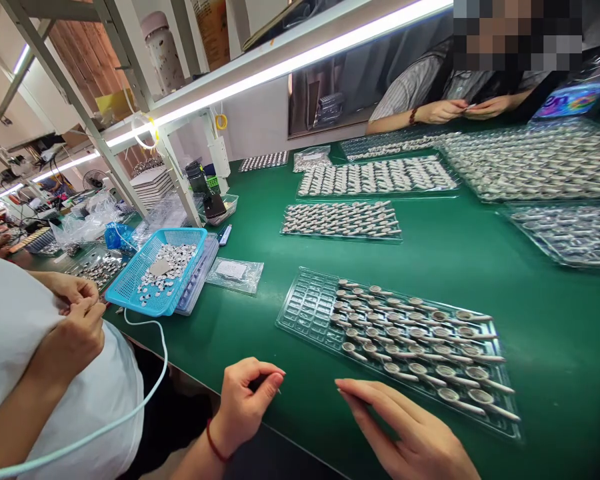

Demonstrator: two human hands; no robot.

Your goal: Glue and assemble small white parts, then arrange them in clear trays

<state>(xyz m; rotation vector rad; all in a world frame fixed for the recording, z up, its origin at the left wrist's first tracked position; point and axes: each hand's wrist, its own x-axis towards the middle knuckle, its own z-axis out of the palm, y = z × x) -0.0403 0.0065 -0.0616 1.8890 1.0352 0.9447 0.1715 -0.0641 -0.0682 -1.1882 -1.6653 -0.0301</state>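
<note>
My left hand (247,399) hovers over the table's front edge, thumb and forefinger pinched together. A tiny pale tip shows beneath the thumb, too small to name. To its right, my right hand (405,423) is held with thumb and fingertips pressed together; whatever lies between them is too small to make out. The two hands are apart. Just beyond the right hand lies a clear plastic tray (307,312) with moulded compartments. Several rows of small beige spoon-shaped parts (481,397), each with a round cup and a straight handle, fill most of it; the compartments at its left end show bare.
More filled trays (341,220) lie farther back on the green table (570,333). At left, a blue basket (125,287) holds small round pieces, near a bagged label (235,275). One co-worker's hands (75,327) are at left, another's (460,110) at back right. A white cable (163,363) hangs down.
</note>
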